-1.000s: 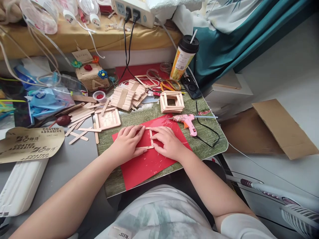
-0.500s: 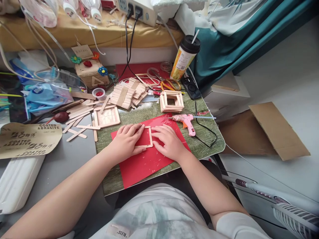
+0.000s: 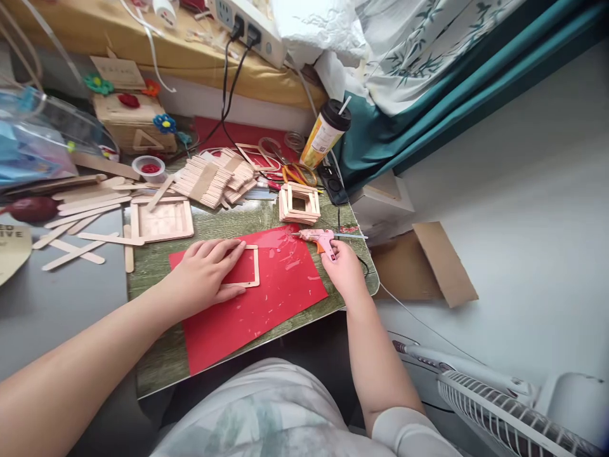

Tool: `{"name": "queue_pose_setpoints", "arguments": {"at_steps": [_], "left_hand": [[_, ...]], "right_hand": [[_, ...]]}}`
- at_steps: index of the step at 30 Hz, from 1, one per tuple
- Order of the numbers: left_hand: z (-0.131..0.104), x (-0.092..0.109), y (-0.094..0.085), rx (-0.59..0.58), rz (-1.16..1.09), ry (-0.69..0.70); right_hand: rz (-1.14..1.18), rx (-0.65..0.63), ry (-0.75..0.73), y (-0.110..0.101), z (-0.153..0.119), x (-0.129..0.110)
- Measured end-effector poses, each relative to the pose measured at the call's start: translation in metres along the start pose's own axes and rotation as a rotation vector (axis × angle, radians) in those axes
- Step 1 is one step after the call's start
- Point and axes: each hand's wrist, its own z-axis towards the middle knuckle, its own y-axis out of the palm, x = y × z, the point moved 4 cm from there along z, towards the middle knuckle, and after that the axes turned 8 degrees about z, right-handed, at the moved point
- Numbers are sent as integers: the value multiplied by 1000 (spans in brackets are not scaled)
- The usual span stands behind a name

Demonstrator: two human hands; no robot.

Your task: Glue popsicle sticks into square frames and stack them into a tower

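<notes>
My left hand (image 3: 204, 276) lies over the left part of a wooden stick frame (image 3: 257, 266), fingers on its top stick and thumb at its bottom stick. The frame rests flat on a red sheet (image 3: 280, 298). At the sheet's right, my right hand (image 3: 345, 270) has its fingers closed round the handle of a pink glue gun (image 3: 325, 240), whose nozzle points left over the sheet. Behind the sheet stands a stack of square stick frames (image 3: 299, 202).
Loose sticks (image 3: 78, 244), a square stick tray (image 3: 162, 222) and bundled sticks (image 3: 202, 181) lie left and behind. Scissors (image 3: 299, 172), a drink cup (image 3: 324, 134) and a wooden box (image 3: 136, 124) stand farther back. A black cord runs by the table's right edge.
My right hand has left the stick frame, moved right and taken hold of the glue gun. My left hand stays on the frame. The view has shifted to the right.
</notes>
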Motion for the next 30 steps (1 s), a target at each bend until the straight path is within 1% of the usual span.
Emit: {"name": "queue_pose_setpoints", "arguments": {"at_steps": [2, 3, 4, 6, 7, 9, 10, 12, 14, 18, 22, 24, 26, 28, 30], "left_hand": [[0, -1, -1, 16, -8, 3], [0, -1, -2, 23, -18, 3], [0, -1, -2, 28, -30, 4], [-1, -1, -3, 32, -51, 12], [-1, 0, -3, 34, -58, 14], [-1, 0, -4, 38, -67, 10], [-2, 0, -5, 38, -71, 3], [-2, -1, -8, 35, -76, -10], [-2, -3, -11, 33, -74, -22], [-3, -11, -17, 39, -65, -69], [-4, -12, -24, 59, -65, -83], [-4, -7, -27, 70, -86, -32], [-4, 2, -28, 60, -129, 82], [-5, 11, -26, 40, -169, 208], [-5, 16, -21, 27, -192, 273]], "right_hand": [[6, -25, 31, -3, 2, -2], [29, -19, 50, -5, 3, -2], [76, -1, 72, -9, 2, -3], [257, 11, 113, -12, -1, -6], [372, -21, 136, -11, -3, -8], [586, -146, 189, -3, -10, -16], [660, -217, 221, 3, -14, -21], [731, -298, 271, 13, -20, -31], [735, -340, 273, 24, -24, -42], [669, -427, 209, 43, -26, -61], [635, -380, 247, 51, -24, -64], [627, -363, 256, 51, -24, -63], [599, -360, 247, 50, -24, -61], [555, -348, 231, 48, -24, -59], [482, -325, 196, 45, -26, -61]]}}
